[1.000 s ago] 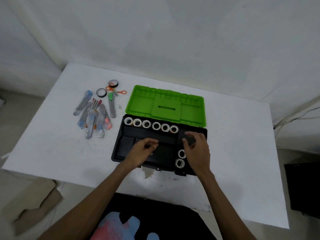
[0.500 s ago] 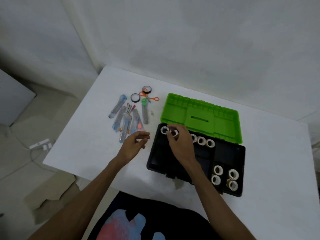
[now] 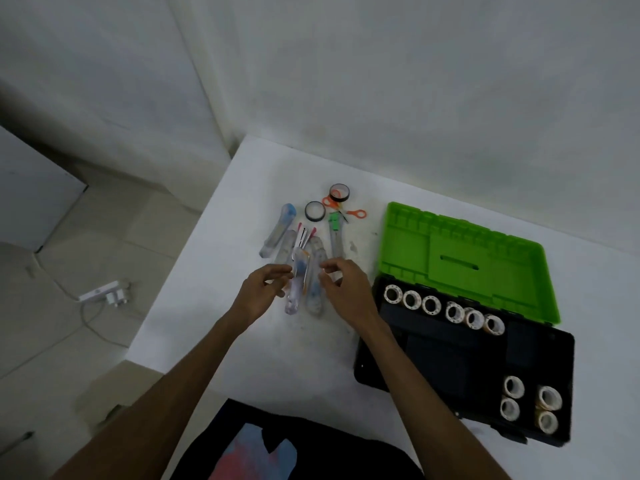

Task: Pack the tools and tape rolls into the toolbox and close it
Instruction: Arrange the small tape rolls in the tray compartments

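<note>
Reaching frame centre, left hand pinches a clear utility knife off the pile, right hand loosely curled, empty, ready to steady it toward the toolbox.

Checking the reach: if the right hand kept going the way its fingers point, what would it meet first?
Probably the clear-cased tool lying just beyond the right hand's fingertips, though depth is uncertain.

White worktop, scuffed: open toolbox on right; clear-cased tools, scissors, two dark tape rolls clustered at left.
</note>
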